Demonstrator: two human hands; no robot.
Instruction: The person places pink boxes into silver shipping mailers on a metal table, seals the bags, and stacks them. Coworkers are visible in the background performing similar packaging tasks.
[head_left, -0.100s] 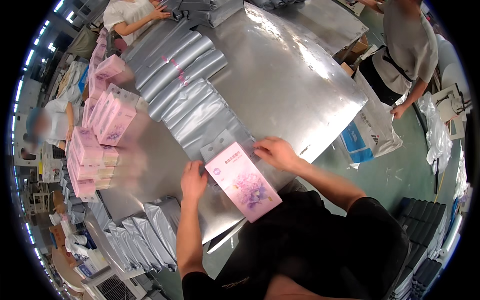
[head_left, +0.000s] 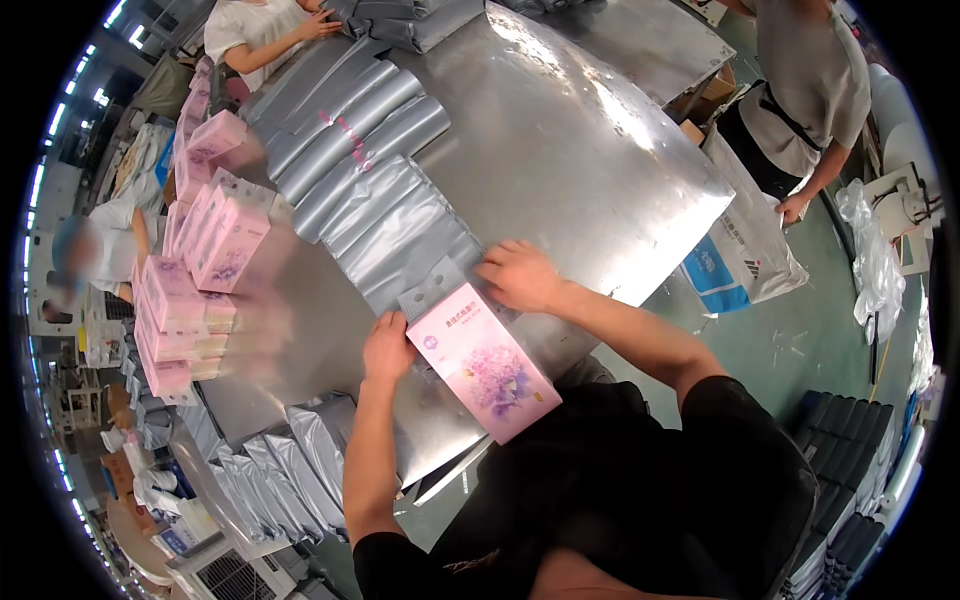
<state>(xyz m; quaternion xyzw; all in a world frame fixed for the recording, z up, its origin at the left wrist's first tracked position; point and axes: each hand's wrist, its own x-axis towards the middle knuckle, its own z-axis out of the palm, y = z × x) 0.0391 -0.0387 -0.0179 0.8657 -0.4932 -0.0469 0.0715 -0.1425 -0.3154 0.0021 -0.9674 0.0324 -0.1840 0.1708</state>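
A pink tissue pack (head_left: 487, 370) with a flower print and a grey hanging tab lies tilted at the table's near edge, its top end over a stack of silver-grey plastic bags (head_left: 395, 235). My left hand (head_left: 388, 347) is at the pack's upper left corner, fingers closed and pressed together; what they hold is hidden. On the other side, my right hand (head_left: 522, 277) has its fingers closed at the right edge of the top grey plastic bag, close to the pack's upper right corner.
More pink packs (head_left: 190, 300) are piled along the metal table's (head_left: 560, 150) left side. Folded grey bags (head_left: 275, 470) lie at the lower left. One person (head_left: 270, 40) works at the far left, another (head_left: 105, 235) beyond the packs, and a third (head_left: 800, 110) holds a large white sack (head_left: 745, 240).
My right hand has moved up and left along the pack's upper end. My left hand has shifted slightly upward. The pack has barely moved.
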